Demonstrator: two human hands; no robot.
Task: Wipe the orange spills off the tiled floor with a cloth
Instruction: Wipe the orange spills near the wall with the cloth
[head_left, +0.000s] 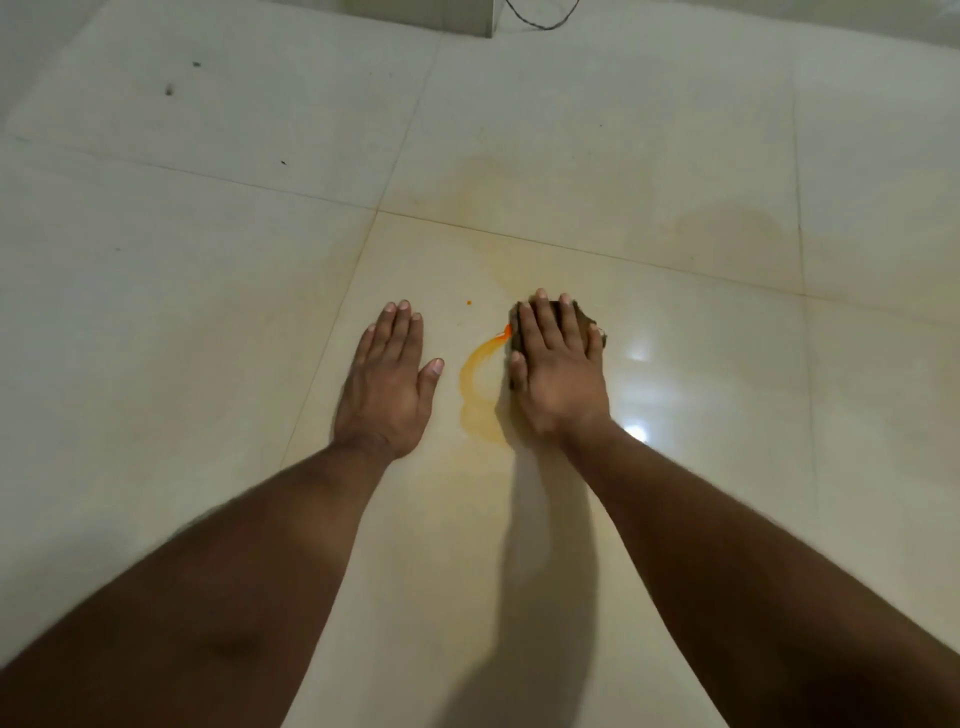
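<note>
- Orange streak (480, 374) curves across the tiled floor (701, 171) between both hands, with one small orange drop (468, 302) nearby.
- Right hand (558, 364) presses a dark cloth (584, 317) flat, fingers straight and together, likely for scrubbing pressure.
- Left hand (389, 379) rests flat on the tile, fingers straight, seemingly for support.

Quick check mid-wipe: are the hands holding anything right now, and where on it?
Nothing is gripped. The right hand presses flat on top of the dark cloth, fingers straight. The left hand rests flat on the bare floor.
</note>
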